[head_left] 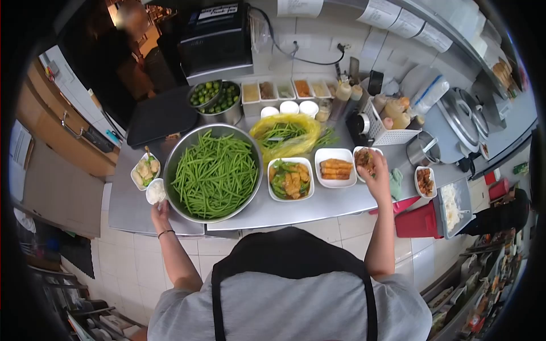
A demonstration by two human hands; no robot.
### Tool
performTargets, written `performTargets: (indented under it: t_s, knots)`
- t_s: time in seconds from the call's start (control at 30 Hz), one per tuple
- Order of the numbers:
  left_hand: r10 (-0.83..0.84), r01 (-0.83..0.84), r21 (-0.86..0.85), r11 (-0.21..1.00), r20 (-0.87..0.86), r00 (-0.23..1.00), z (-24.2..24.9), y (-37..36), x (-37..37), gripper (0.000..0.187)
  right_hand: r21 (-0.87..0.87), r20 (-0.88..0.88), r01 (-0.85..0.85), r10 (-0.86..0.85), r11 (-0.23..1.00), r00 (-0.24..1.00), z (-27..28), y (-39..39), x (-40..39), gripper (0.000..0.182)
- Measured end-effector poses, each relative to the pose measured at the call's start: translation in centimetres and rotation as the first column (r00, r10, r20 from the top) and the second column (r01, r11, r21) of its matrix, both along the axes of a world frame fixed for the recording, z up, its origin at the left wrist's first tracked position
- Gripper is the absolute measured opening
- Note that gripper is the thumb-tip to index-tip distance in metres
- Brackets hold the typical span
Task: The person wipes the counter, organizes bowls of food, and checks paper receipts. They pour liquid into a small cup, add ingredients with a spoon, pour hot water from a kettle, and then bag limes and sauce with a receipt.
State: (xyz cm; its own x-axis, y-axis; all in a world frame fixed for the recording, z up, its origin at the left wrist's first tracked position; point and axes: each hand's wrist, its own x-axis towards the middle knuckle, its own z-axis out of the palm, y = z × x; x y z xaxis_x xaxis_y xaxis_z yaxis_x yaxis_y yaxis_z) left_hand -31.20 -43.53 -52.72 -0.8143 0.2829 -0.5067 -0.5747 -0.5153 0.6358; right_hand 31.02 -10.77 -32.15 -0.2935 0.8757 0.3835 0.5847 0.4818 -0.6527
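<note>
My left hand (161, 211) grips the near rim of a small white bowl (155, 192) that looks filled with rice, at the counter's left front. Beside it stands a white dish of skewered food (147, 170). My right hand (375, 175) is closed on the rim of a white bowl of brown, chopped-looking food (364, 161); the fingers hide part of it. Just left of that bowl are a square dish of fried rolls (336, 169) and a square dish of golden pieces with greens (291, 181). A large steel bowl of green beans (215, 173) sits between my hands.
Behind the dishes lie a yellow plastic bag of green beans (287, 136), pots of small green limes (216, 99) and several seasoning trays (278, 91). A white basket of bottles (392, 120) stands back right. Another dish of brown food (425, 182) sits at the right edge. A person (133, 45) stands back left.
</note>
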Motion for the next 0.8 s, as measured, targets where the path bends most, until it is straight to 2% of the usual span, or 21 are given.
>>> performTargets:
  t_s: [0.03, 0.07, 0.1, 0.17, 0.27, 0.3, 0.37, 0.43, 0.5, 0.57, 0.6, 0.7, 0.77, 0.8]
  knots:
    - [0.01, -0.01, 0.029, 1.0, 0.011, 1.0, -0.5, 0.3, -0.5, 0.033, 0.014, -0.005, 0.0, 0.0, 1.0, 1.0, 0.1, -0.2, 0.6, 0.055]
    - [0.119, -0.124, 0.022, 0.992, 0.142, 0.983, -1.7, 0.7, -2.0, 0.03, -0.022, -0.037, 0.01, -0.011, 1.0, 0.999, 0.2, -0.4, 1.3, 0.054]
    - [0.121, -0.126, 0.031, 0.992, 0.138, 0.983, -1.1, 1.2, -1.6, 0.03, -0.061, -0.068, 0.018, -0.022, 0.998, 0.997, 0.1, -0.6, 1.9, 0.053]
    - [0.201, -0.217, -0.154, 0.964, -0.109, 0.973, 1.8, 2.0, 0.9, 0.028, -0.031, -0.065, 0.049, -0.051, 0.998, 0.997, -0.9, -0.2, 3.3, 0.05]
    - [0.231, -0.423, -0.37, 0.827, -0.463, 0.856, 7.6, 3.6, 6.5, 0.026, -0.068, -0.009, 0.067, -0.068, 0.995, 0.998, -2.5, 0.3, 5.0, 0.041]
    - [0.244, -0.432, -0.365, 0.825, -0.46, 0.854, 8.5, 4.3, 7.5, 0.026, -0.061, -0.008, 0.056, -0.056, 0.997, 0.998, -2.9, 0.5, 5.4, 0.041]
    - [0.167, -0.405, -0.188, 0.895, -0.699, 0.695, 10.6, 5.6, 8.9, 0.022, -0.203, 0.0, 0.092, -0.093, 0.975, 0.996, -3.8, 0.5, 6.2, 0.039]
    - [0.073, -0.267, -0.145, 0.953, -0.745, 0.663, 14.0, 7.5, 11.3, 0.022, -0.189, 0.02, 0.093, -0.09, 0.978, 0.996, -6.5, 1.6, 8.1, 0.038]
    - [0.003, -0.126, -0.11, 0.986, -0.742, 0.671, 17.4, 10.4, 15.4, 0.021, -0.278, -0.054, 0.147, -0.168, 0.949, 0.984, -8.6, 2.4, 9.7, 0.032]
    - [-0.151, 0.025, -0.169, 0.985, -0.796, 0.587, 20.3, 13.3, 20.2, 0.024, -0.322, -0.037, 0.115, -0.134, 0.94, 0.99, -10.1, 3.0, 10.6, 0.028]
    - [-0.27, 0.109, -0.251, 0.962, -0.812, 0.517, 20.9, 14.5, 22.6, 0.027, -0.363, -0.024, 0.089, -0.105, 0.928, 0.994, -10.7, 3.1, 10.9, 0.025]
    - [-0.558, 0.339, -0.461, 0.82, -0.776, 0.294, 20.7, 17.1, 29.3, 0.038, -0.353, -0.024, -0.007, -0.002, 0.936, 1.0, -12.1, 2.3, 9.7, 0.019]
    - [-0.769, 0.552, -0.562, 0.616, -0.582, 0.266, 18.4, 18.1, 32.8, 0.041, -0.398, -0.029, -0.059, 0.051, 0.915, 0.998, -14.3, 2.9, 9.3, 0.02]
    - [-0.867, 0.66, -0.596, 0.457, -0.465, 0.18, 16.5, 18.3, 34.1, 0.042, -0.543, -0.033, -0.073, 0.066, 0.836, 0.997, -14.7, 2.7, 8.5, 0.023]
